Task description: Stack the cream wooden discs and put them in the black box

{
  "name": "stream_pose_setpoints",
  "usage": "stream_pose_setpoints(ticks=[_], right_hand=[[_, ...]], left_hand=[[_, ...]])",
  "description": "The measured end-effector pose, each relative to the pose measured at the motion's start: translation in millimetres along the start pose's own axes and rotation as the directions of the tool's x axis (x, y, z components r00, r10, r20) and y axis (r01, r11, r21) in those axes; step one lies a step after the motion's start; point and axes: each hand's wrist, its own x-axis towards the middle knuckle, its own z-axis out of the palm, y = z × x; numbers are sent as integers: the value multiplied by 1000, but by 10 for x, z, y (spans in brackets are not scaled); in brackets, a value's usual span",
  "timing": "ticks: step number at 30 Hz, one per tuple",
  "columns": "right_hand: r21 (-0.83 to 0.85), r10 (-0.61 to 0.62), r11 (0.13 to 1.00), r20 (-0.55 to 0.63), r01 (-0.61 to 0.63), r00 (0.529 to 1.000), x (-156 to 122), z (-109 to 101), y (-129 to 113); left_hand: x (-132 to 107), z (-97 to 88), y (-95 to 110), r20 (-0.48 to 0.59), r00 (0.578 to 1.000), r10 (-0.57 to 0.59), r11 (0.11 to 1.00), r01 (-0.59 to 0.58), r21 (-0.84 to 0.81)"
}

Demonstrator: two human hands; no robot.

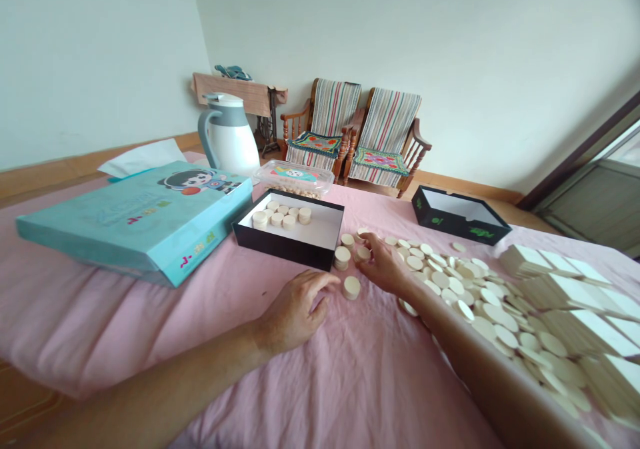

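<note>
My right hand (pixel 384 266) is closed around a small stack of round wooden discs (pixel 363 254), fingers on the far side and thumb nearer me. Further short stacks stand around it, among them one wooden disc stack (pixel 342 257) by the box corner and another nearer stack (pixel 351 287). Close to that nearer stack, my left hand (pixel 299 310) rests on the cloth, fingers curved, thumb apart, nothing in it. Just beyond, a black box with a white inside (pixel 320 232) holds several disc stacks (pixel 289 222). A wide pile of loose discs (pixel 465 282) spreads beside my right forearm.
Stacks of white rectangular pieces (pixel 565 289) stand at the right. A second black box part (pixel 460 216) sits behind the pile. On the left are a large turquoise box (pixel 135 219), a white jug (pixel 233 136) and a clear plastic container (pixel 295 177). Pink cloth (pixel 230 382) covers the surface.
</note>
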Motion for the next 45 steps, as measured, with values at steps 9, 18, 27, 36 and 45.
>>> stream_pose_setpoints(ticks=[9, 18, 27, 36, 45], right_hand=[[-74, 28, 997, -10, -28, 1000, 104, 33, -16], [20, 25, 1000, -43, -24, 999, 59, -142, 54], [-138, 202, 970, -1, -200, 979, -303, -700, 420], [-184, -14, 983, 40, 21, 999, -376, -491, 446], [-174, -4, 985, -5, 4, 1000, -404, -466, 307]], left_hand=[[5, 3, 6, -12, 1000, 7, 1000, -7, -7], [2, 5, -5, -16, 1000, 15, 1000, -15, -9], [16, 29, -22, -38, 999, 9, 1000, -10, -15], [9, 52, -54, -92, 996, 3, 998, 2, 58], [-4, 4, 33, -207, 963, 171, 951, -106, 290]])
